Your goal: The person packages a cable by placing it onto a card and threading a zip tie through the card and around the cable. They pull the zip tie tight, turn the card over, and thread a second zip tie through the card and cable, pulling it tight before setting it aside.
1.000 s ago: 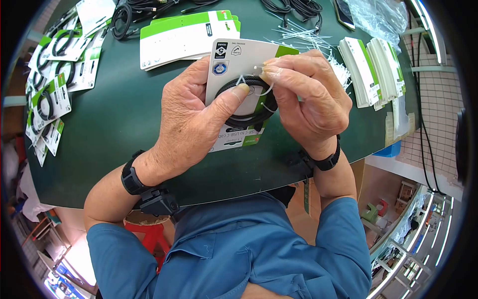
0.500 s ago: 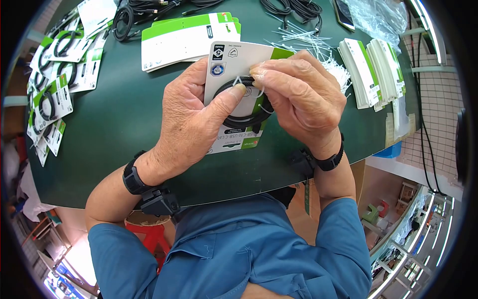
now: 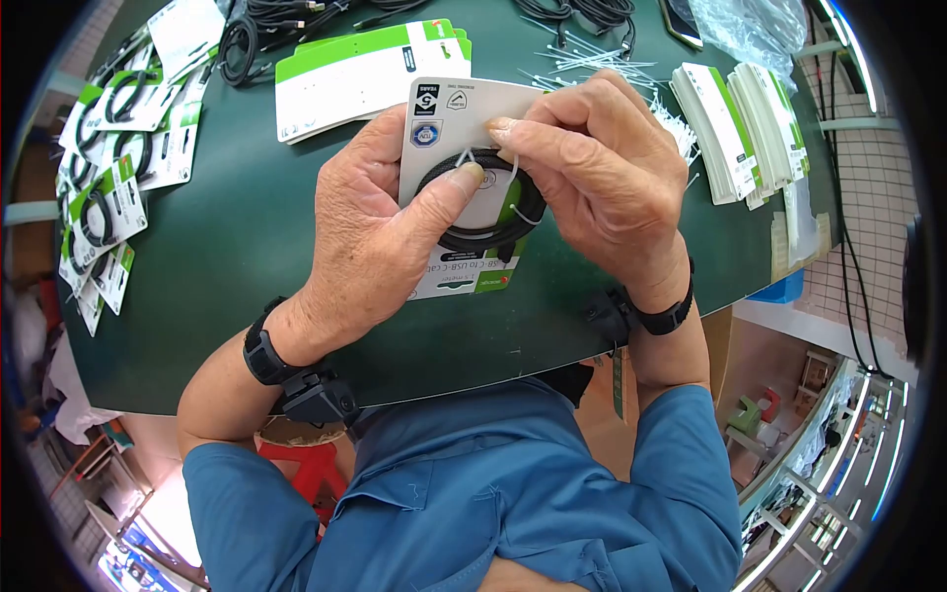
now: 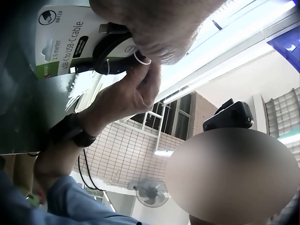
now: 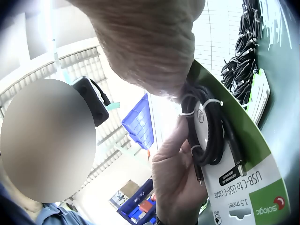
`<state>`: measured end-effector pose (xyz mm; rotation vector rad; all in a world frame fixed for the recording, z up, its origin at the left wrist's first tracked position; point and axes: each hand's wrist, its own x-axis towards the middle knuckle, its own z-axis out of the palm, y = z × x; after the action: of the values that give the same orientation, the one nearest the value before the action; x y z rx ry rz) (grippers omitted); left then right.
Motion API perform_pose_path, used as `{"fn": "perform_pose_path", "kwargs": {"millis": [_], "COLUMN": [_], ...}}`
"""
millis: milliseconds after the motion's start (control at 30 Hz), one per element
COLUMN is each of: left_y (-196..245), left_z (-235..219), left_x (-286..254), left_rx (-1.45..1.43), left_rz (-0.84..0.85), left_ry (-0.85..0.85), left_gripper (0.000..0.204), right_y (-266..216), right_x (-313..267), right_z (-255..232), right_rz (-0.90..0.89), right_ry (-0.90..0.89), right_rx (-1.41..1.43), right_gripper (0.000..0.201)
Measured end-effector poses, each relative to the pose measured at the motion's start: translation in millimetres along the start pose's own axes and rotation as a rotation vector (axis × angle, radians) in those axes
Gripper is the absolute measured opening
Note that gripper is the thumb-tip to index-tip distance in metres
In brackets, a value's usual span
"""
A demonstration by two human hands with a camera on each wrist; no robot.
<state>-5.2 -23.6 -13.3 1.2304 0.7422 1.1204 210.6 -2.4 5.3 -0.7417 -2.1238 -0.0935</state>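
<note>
My left hand (image 3: 370,237) holds a white and green packaging card (image 3: 483,104), its thumb pressing a coiled black cable (image 3: 534,202) against the card's face. The card is printed "USB-C to USB-C cable" and "1.5 meter". At the top of the coil my right hand (image 3: 617,173) pinches a thin white cable tie (image 3: 515,170) between thumb and fingers; the tie's end is hidden in that grip. In the right wrist view, more white ties (image 5: 215,101) go round the coil, and a metal cable plug (image 5: 241,169) lies against the card.
At the left lie carded cables (image 3: 96,217) in a pile. Ahead is a stack of blank-faced cards (image 3: 345,89), with loose black cables (image 3: 286,15) behind. Scattered white cable ties (image 3: 592,64), stacked cards (image 3: 712,138), a phone (image 3: 681,25) and clear plastic (image 3: 755,35) occupy the right side.
My right hand has shifted left, its fingertips now closer to the left thumb over the coil. Card and left hand have drifted slightly left. The coil stays under the left thumb.
</note>
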Motion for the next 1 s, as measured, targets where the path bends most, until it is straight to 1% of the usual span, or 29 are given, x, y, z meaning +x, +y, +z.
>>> {"fn": "perform_pose_path", "kwargs": {"millis": [33,100,133,167,233,267,300,367,400,433,500,633,700,733,833,900,1000], "left_y": [0,0,1,2,4,4,5,3,2,1,-1,2,1,0,2,1,1], "left_z": [0,1,0,-1,0,2,3,2,3,3,2,5,4,4,6,5,5], "left_x": [1,2,2,1,0,-1,-2,-3,-4,-4,-5,-6,-6,-6,-8,-7,-7], "left_rx": [0.005,-0.062,-0.057,-0.043,-0.019,-0.037,-0.055,-0.045,-0.053,-0.061,-0.051,-0.022,-0.025,-0.035,-0.028,-0.016,-0.012], "left_rz": [-0.003,0.014,0.01,0.005,-0.012,-0.005,0.002,-0.024,-0.012,-0.001,-0.002,0.004,0.001,-0.001,-0.011,-0.012,-0.008], "left_ry": [-0.005,0.015,0.008,-0.011,-0.05,-0.061,-0.072,-0.097,-0.093,-0.089,-0.1,-0.086,-0.088,-0.084,-0.07,-0.081,-0.09], "left_gripper": [0.041,0.04,0.04,0.041,0.042,0.043,0.044,0.047,0.047,0.047,0.047,0.046,0.046,0.046,0.045,0.046,0.046], "right_y": [2,4,-2,-1,6,11,14,17,18,18,18,17,16,16,17,18,17], "right_x": [0,2,2,0,-4,-5,-7,-10,-14,-15,-16,-19,-18,-18,-20,-18,-19], "right_z": [0,-3,-11,-12,-12,-14,-12,-5,0,1,2,8,8,8,10,9,11], "right_rz": [0.004,0.008,0.154,0.162,0.595,0.739,0.748,1.063,1.092,1.097,1.05,0.973,1.04,1.038,1.011,0.96,0.917], "right_ry": [0.006,0.12,0.126,0.136,0.373,0.319,0.34,0.022,-0.087,-0.064,-0.201,-0.185,-0.209,-0.199,-0.192,-0.247,-0.218], "right_rx": [-0.001,0.139,0.236,0.233,0.435,0.482,0.479,0.96,1.091,1.092,1.49,1.519,1.528,1.531,1.585,1.577,1.547], "right_gripper": [0.04,0.036,0.031,0.031,0.025,0.026,0.026,0.027,0.03,0.03,0.029,0.032,0.035,0.035,0.037,0.038,0.04]}}
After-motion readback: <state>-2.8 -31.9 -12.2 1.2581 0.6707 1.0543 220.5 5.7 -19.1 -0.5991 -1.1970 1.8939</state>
